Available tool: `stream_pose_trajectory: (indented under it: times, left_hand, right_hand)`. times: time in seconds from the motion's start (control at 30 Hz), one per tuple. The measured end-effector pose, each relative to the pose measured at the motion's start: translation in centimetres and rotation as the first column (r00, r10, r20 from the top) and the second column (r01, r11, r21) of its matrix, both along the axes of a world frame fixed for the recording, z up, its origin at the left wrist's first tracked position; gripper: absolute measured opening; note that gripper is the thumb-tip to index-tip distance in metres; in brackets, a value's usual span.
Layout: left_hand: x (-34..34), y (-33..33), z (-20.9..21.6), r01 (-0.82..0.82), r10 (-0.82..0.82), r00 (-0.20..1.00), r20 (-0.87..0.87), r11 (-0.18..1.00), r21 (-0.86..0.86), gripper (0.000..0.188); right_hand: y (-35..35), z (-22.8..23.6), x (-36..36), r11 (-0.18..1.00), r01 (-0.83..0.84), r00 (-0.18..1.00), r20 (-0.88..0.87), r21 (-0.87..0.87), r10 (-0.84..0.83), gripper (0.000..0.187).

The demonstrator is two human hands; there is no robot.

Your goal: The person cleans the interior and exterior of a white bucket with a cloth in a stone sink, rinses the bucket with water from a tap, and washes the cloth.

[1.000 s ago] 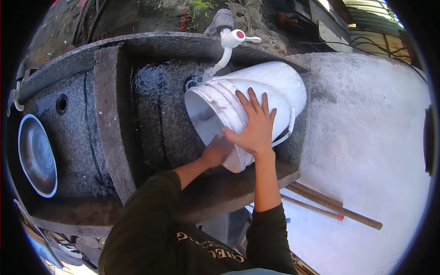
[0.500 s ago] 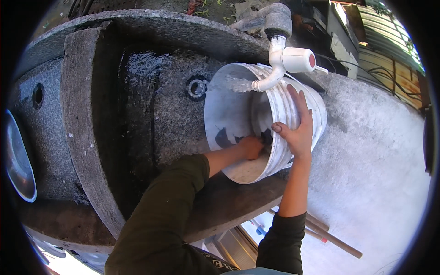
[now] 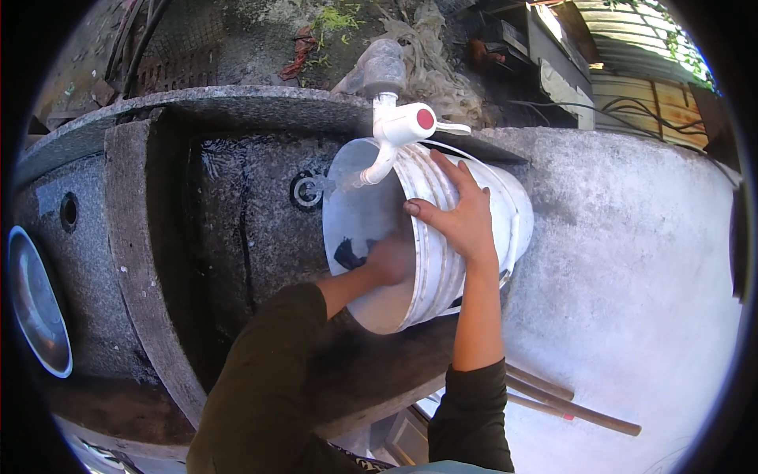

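Note:
A white plastic bucket lies tipped on its side on the stone sink, its mouth turned left. My left hand reaches inside the mouth, smeared by motion, with its fingers hidden. Dark, wet-looking pieces cling to the inner wall beside it; I cannot make out their kind. Spread over the bucket's ribbed outside, my right hand has thumb and fingers apart, touching the wall. A white tap with a red-centred knob stands over the bucket's mouth, and water runs from its spout.
The stone sink has a raised divider and a round drain left of the bucket. A metal basin stands at the far left. Wooden poles lie at lower right. Cables hang near corrugated panels.
The whole scene has shifted left and down in view. My left hand has moved within the bucket and is now blurred. My right hand stays spread on the bucket's side.

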State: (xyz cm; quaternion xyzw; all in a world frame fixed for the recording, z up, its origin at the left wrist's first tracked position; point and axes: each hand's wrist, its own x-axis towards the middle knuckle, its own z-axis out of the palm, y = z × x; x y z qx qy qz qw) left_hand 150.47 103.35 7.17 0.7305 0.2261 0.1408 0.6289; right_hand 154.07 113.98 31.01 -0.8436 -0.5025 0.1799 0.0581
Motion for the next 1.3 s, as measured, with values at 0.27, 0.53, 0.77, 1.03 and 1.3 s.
stream_pose_trajectory:
  times: [0.27, 0.53, 0.77, 1.03, 1.3]
  left_hand:
    - [-5.9, 16.0, 1.5, 0.236, -0.274, 0.96, 0.056, 0.903, 0.36, 0.033]
    - [-10.5, -9.5, -5.7, 0.062, -0.082, 0.996, 0.045, 0.939, 0.339, 0.042]
    - [-14.1, 2.9, -2.7, -0.339, 0.334, 0.941, 0.055, 0.933, 0.124, 0.041]
    - [-14.4, -5.6, 1.6, -0.218, 0.233, 0.972, -0.012, 0.926, 0.308, 0.017]
    - [-13.7, 9.1, -1.5, 0.271, -0.231, 0.957, -0.174, 0.509, 0.817, 0.034]
  right_hand:
    - [0.1, -0.4, -1.4, 0.998, 0.04, 0.999, 0.022, -0.042, -0.039, 0.081]
    - [-0.8, -3.6, -6.4, 0.979, -0.196, 0.946, -0.273, -0.052, 0.175, 0.07]
    - [-14.1, 6.5, -9.2, 0.993, -0.108, 0.994, 0.027, -0.052, 0.11, 0.099]
    - [-15.8, 1.2, -13.6, 0.968, 0.019, 0.973, 0.217, 0.251, -0.075, 0.1]
    - [-6.8, 2.7, -8.8, 0.996, 0.039, 0.966, 0.252, 0.086, -0.06, 0.095]
